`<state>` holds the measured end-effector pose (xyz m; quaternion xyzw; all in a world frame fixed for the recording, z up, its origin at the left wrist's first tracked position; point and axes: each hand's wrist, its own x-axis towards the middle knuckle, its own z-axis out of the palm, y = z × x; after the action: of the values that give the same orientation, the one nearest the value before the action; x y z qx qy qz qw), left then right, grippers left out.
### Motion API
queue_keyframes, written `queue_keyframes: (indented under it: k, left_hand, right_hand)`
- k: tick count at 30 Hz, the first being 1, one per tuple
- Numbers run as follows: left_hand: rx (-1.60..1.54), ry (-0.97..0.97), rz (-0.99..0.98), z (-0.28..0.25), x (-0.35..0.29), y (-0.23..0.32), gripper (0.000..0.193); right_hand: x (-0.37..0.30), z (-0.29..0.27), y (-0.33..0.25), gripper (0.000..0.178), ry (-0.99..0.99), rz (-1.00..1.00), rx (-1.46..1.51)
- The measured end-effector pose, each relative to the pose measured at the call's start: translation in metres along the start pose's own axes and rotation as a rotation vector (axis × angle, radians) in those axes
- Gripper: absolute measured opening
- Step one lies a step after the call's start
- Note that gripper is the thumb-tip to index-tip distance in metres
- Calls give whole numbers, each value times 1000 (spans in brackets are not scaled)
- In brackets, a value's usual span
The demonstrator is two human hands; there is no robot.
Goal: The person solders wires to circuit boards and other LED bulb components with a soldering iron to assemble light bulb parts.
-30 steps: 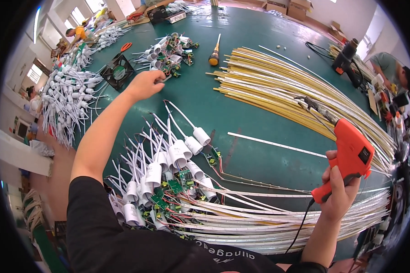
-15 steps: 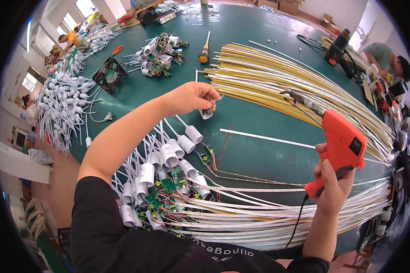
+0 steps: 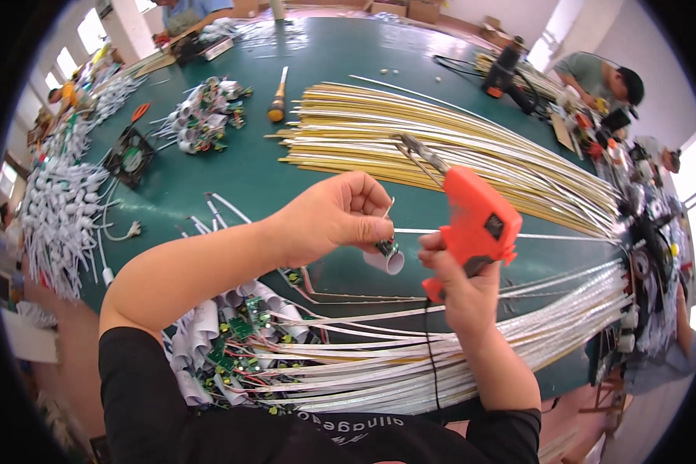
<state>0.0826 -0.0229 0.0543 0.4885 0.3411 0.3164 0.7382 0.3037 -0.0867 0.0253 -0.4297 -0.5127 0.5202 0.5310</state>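
My right hand [image 3: 469, 298] grips the handle of a red-orange soldering gun [image 3: 479, 216]. Its metal tip [image 3: 419, 151] points up and to the left, above the bundle of strips. My left hand [image 3: 340, 216] is closed in a pinch, with the end of a thin wire [image 3: 390, 207] sticking up past its fingertips. Just below those fingers is a white lamp cap [image 3: 380, 263], lying on its side with a small green circuit board [image 3: 390, 249] at its open end. The fingers partly hide the board. A single white strip [image 3: 518, 236] runs rightward behind the gun.
White caps [image 3: 203, 321] with circuit boards [image 3: 243, 331] and wired strips [image 3: 441, 363] crowd the near side. Yellow and white strips [image 3: 441, 143] lie beyond. Further left are a screwdriver [image 3: 277, 104], a black fan [image 3: 130, 157] and corded caps [image 3: 62, 201]. The gun's cord [image 3: 431, 348] hangs down.
The view has shifted. The soldering gun and my right hand have come closer to my left hand. The cap under my left hand has tipped from hanging to lying sideways, its open end facing right.
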Motion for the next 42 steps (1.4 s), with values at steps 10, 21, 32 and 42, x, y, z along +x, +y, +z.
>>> queue_keyframes:
  k: [10, 21, 32, 42]
  left_hand:
    - [93, -7, -6, 32, 20, -9, 24]
    - [92, 54, -20, 33, 21, -20, 27]
    - [50, 50, -1, 34, 21, -26, 26]
    - [256, -13, -12, 44, 14, -17, 40]
  right_hand:
    - [1, -1, -1, 58, -34, -17, -169]
    - [-4, 0, -5, 31, -1, 7, -51]
    - [-4, 1, 8, 40, 54, -90, -242]
    - [1, -6, -1, 59, 65, -245, -453]
